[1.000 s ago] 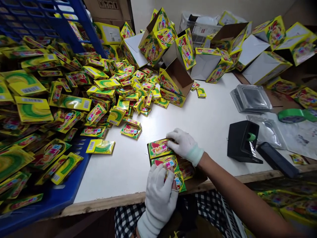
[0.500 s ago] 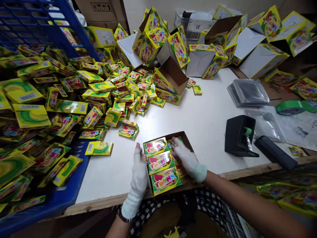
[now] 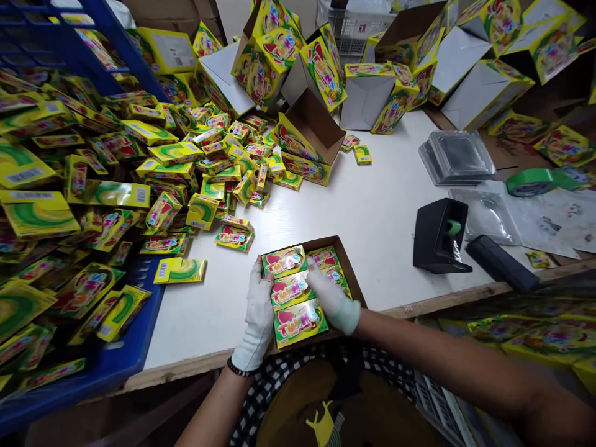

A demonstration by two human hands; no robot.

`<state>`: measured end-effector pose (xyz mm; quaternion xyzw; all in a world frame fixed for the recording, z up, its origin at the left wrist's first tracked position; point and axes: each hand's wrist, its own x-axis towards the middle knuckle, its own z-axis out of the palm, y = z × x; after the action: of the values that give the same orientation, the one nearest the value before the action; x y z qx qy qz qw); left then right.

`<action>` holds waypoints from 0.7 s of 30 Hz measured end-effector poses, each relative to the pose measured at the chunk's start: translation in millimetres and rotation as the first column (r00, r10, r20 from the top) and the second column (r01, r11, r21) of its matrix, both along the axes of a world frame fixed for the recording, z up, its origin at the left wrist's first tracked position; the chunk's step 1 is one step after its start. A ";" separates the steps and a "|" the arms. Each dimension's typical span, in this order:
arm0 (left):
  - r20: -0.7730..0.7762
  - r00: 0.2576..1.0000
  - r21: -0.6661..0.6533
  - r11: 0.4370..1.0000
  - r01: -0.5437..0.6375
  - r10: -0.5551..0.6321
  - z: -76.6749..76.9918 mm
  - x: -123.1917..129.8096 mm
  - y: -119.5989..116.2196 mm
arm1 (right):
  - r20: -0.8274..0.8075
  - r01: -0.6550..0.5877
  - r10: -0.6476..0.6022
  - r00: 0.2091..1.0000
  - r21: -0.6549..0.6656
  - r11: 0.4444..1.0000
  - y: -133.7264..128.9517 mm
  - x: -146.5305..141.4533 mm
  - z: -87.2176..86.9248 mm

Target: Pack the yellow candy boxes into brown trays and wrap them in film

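Note:
A shallow brown cardboard box (image 3: pixel 357 282) sits at the table's front edge, with small yellow-green "Twins" candy boxes (image 3: pixel 300 323) lying in two columns inside it. The boxes in the left column stand higher than those on the right. My left hand (image 3: pixel 259 310), in a white fingerless glove, holds the cardboard box's left side, thumb near its upper left corner. Gloved likewise, my right hand (image 3: pixel 335 298) reaches over the right column, its fingers against the right side of the left column. Its fingertips are blurred and partly hidden.
A large heap of candy boxes (image 3: pixel 172 155) spills from a blue crate (image 3: pixel 139 323) on the left. Bigger printed cartons (image 3: pixel 321 74) stand along the back. On the right are a black tape dispenser (image 3: pixel 435 239), clear plastic trays (image 3: pixel 459 155) and green tape (image 3: pixel 531 182).
My right hand has shifted left, from above the right column to the edge of the left column. My left hand has closed in on the cardboard box's side. The whole view has shifted slightly.

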<state>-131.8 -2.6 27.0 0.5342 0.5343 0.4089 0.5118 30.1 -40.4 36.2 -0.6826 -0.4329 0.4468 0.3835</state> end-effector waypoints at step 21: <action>-0.993 -0.118 -0.056 0.878 0.475 0.001 16.6 -157.4 93.6 | -0.192 -0.022 0.041 0.981 0.096 0.995 6.6 49.3 49.8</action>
<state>-289.2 91.0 43.7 0.8223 0.5493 -0.1308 -0.0702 79.4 -33.8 86.0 -0.6103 -0.4247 0.4962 0.4482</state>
